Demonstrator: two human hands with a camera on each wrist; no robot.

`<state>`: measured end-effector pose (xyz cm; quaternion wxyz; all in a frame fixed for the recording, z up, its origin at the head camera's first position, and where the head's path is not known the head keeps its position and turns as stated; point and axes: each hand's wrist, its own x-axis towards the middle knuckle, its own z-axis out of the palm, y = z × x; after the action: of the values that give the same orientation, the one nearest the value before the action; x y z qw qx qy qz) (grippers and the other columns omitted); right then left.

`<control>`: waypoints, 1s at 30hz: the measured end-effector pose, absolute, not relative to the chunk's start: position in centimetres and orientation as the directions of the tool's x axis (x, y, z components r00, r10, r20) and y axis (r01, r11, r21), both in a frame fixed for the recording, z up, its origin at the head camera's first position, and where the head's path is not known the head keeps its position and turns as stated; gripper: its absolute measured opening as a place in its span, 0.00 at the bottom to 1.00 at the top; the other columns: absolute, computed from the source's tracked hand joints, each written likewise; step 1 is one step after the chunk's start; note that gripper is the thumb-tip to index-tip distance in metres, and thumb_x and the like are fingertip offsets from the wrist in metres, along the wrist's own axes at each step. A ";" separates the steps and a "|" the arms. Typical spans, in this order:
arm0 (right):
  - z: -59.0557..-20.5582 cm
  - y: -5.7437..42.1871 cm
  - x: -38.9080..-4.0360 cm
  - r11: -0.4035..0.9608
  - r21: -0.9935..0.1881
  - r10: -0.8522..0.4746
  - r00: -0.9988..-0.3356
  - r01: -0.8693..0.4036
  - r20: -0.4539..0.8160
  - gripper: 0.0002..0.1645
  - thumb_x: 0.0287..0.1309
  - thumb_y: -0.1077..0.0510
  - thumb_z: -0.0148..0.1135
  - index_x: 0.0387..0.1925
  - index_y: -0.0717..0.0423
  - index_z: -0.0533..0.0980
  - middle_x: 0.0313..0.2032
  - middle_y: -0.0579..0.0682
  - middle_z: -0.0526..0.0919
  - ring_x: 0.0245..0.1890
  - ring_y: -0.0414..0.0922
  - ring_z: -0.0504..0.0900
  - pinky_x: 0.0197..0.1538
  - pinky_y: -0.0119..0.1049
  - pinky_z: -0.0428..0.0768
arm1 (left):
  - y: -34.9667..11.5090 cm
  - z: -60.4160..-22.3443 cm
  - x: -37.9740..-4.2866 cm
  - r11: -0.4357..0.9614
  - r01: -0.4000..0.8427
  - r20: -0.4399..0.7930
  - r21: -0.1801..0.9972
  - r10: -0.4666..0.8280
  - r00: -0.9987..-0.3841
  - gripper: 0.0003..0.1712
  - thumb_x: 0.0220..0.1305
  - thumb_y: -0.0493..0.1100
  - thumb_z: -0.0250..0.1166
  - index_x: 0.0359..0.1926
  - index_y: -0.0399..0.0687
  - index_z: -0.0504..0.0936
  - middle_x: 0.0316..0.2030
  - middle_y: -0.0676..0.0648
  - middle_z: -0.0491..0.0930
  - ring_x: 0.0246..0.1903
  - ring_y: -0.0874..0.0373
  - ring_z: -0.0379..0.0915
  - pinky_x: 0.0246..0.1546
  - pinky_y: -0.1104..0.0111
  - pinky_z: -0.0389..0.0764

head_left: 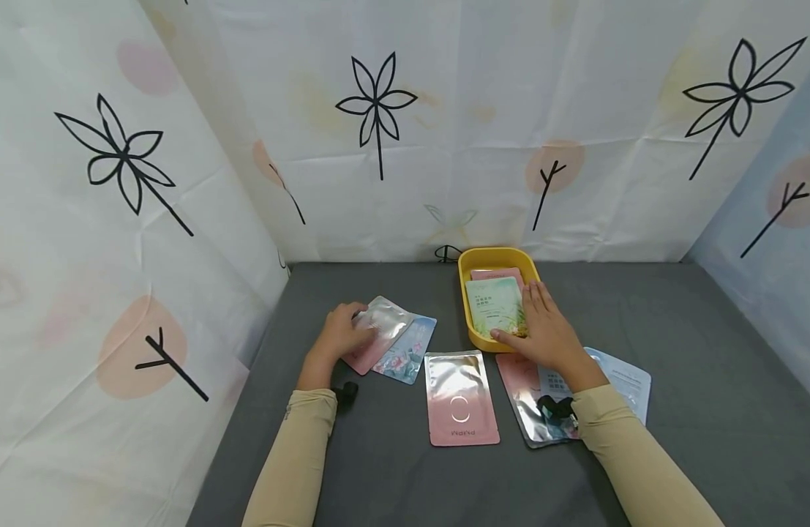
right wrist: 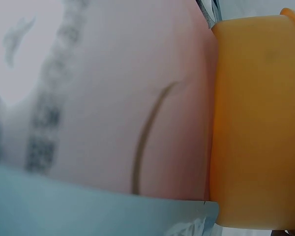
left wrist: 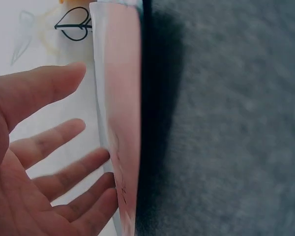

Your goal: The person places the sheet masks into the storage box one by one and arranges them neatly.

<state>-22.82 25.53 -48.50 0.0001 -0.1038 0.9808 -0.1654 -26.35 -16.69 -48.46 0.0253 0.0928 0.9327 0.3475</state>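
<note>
Here we had the left hand (head_left: 342, 333), fingers loosely extended, against a flat, rectangular pink-and-silver foil sachet (head_left: 386, 320) at three o'clock, long axis one-to-seven; the right hand (head_left: 551, 337), nearer the yellow plastic tray (head_left: 499, 256), lay straight-fingered, the flat mint-green sachet (head_left: 493, 304) inside at ten o'clock.

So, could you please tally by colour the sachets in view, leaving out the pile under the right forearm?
Pink: 3, the left pink sachet at the left hand, the middle pink sachet, the rear pink sachet in the yellow bin
Blue: 1, the floral blue sachet
Green: 1, the pale green sachet in the bin
Total: 5; any hidden ones can't be counted.
</note>
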 end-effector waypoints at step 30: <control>-48.2 25.4 -22.8 0.923 -0.330 -0.204 -0.979 -0.199 0.019 0.76 0.64 0.17 0.53 0.83 0.72 0.38 0.85 0.68 0.37 0.86 0.63 0.34 0.83 0.63 0.47 | -17.2 -48.2 -25.8 0.662 0.119 0.047 0.740 0.126 -0.991 0.38 0.56 0.37 0.80 0.68 0.35 0.77 0.59 0.32 0.83 0.55 0.39 0.81 0.57 0.45 0.82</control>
<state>-22.78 25.45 -48.16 0.0078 -0.1026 0.9805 -0.1677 -25.79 -17.17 -48.19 0.0041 0.0673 0.9115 0.4057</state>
